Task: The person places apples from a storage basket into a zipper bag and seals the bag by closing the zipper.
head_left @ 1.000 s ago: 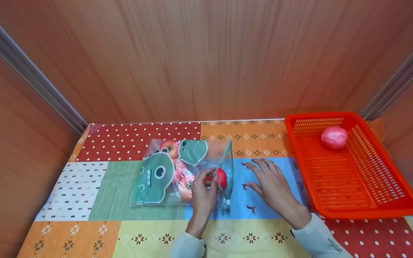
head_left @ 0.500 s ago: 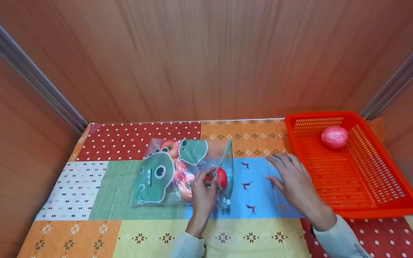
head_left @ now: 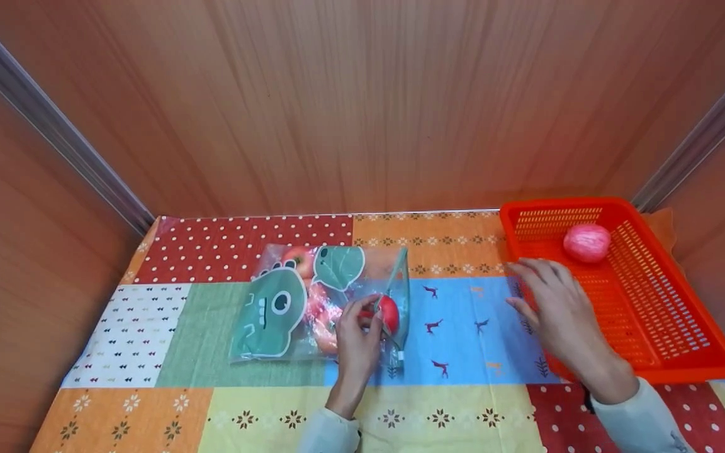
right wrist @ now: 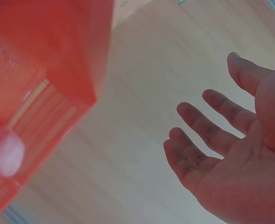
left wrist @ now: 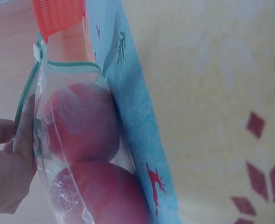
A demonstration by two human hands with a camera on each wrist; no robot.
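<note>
A clear zip bag (head_left: 268, 327) with a green cartoon print and green zip edge lies on the cloth, several red apples (head_left: 299, 261) inside. My left hand (head_left: 359, 340) pinches the upper layer of the bag at its mouth; the left wrist view shows the thumb and finger on the green zip edge (left wrist: 27, 91), with two apples (left wrist: 83, 121) behind the film. Fingers spread and holding nothing, my right hand (head_left: 561, 311) hovers over the near left rim of the orange-red basket (head_left: 705, 327). One pink-red apple (head_left: 588, 243) sits at the basket's far end.
A patchwork-patterned cloth (head_left: 274, 412) covers the table. Wood-grain panels (head_left: 362, 107) stand behind and on both sides. The basket is at the right, close to the right panel, with a strip of blue cloth (head_left: 457, 333) between it and the bag.
My right hand has moved right, from beside the bag's mouth to the basket's left rim. The left hand keeps its hold, and the bag and basket look unmoved.
</note>
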